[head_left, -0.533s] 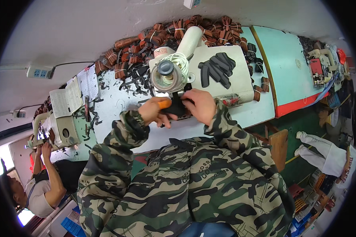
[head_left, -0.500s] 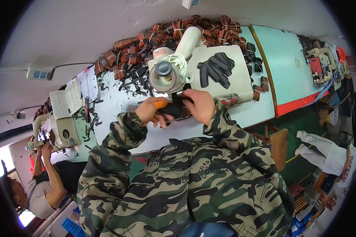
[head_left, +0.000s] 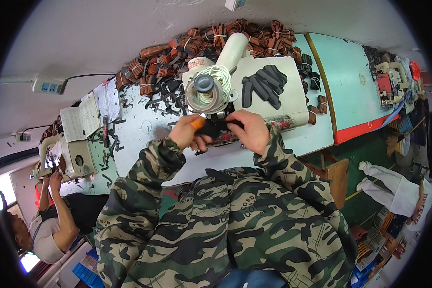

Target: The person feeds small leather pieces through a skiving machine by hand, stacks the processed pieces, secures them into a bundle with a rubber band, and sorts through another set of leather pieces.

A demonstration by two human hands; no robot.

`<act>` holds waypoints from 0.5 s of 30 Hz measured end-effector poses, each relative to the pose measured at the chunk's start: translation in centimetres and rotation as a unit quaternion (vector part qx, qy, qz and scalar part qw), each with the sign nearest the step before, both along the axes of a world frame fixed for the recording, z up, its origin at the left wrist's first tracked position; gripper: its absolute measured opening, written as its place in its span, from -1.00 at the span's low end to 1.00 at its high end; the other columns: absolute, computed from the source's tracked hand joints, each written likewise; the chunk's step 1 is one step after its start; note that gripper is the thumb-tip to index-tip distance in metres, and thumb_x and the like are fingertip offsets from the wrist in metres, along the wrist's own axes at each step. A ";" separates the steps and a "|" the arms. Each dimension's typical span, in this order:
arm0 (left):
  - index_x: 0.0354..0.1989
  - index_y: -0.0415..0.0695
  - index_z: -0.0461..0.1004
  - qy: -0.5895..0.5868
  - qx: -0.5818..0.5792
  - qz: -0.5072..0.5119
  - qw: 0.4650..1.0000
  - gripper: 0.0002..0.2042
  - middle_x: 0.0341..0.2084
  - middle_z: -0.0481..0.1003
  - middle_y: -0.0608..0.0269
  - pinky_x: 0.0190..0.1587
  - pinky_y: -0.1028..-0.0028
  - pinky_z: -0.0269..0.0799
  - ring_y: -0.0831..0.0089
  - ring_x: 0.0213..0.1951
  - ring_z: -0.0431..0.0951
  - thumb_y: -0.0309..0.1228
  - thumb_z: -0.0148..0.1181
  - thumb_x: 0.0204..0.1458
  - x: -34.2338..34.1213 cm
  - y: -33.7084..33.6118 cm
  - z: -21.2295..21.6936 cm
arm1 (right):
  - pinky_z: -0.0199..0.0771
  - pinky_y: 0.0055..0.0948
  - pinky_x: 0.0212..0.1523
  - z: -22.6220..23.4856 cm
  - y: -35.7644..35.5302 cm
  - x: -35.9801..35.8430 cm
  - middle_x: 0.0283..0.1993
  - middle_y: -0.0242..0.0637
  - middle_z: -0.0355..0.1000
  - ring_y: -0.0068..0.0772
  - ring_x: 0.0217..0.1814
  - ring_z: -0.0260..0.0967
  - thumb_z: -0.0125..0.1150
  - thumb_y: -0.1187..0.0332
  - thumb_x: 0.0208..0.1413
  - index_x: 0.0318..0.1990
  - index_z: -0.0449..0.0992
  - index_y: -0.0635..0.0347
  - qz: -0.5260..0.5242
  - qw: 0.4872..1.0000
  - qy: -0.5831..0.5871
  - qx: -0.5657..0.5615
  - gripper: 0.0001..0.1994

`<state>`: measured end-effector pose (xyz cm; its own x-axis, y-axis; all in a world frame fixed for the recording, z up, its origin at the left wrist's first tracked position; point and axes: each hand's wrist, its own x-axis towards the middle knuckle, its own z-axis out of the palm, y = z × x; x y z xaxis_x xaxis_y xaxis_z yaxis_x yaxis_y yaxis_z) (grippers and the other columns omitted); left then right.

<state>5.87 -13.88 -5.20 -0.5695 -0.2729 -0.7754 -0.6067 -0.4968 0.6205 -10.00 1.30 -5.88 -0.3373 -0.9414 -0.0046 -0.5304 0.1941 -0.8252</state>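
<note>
Pale blue counter (head_left: 144,129) runs along a white wall, and a person in a camouflage jacket (head_left: 225,225) leans over it from the near side. Closest to the body, the left hand (head_left: 189,134), wearing an orange rubber cap (head_left: 197,124) on one finger, is curled shut around one end of a dark black strap piece (head_left: 216,127). The right hand (head_left: 249,130) is closed on the other end of that same piece, so the strap sits between both hands, right at the front of a cream-coloured sewing machine (head_left: 254,81), just under its head.

Just beyond the hands, a cone of off-white thread (head_left: 207,91) stands on the machine. A small heap of flat black strap pieces (head_left: 265,85) lies on the machine's flat top, to the right of the cone. Loose black scraps (head_left: 165,96) are scattered over the counter left of the machine.

Farther back, bundles of brown and black straps (head_left: 211,38) are piled against the wall. Off to the left sits a second cream sewing machine (head_left: 74,151), where another person (head_left: 48,225) works. To the right is a turquoise counter with a red edge (head_left: 350,86).
</note>
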 end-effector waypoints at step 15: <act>0.01 -0.27 0.24 0.020 -0.061 -0.038 0.997 -0.72 -0.48 0.51 -0.02 -0.71 0.56 0.40 0.29 -0.56 0.59 -0.36 -0.19 0.23 1.1 -1.3 0.3 | 0.44 -0.31 -0.28 0.8 0.0 0.3 -0.34 -0.04 0.46 -0.02 -0.37 0.44 0.17 0.43 -0.01 -0.22 0.46 0.30 -0.052 0.999 0.005 -0.002 -0.80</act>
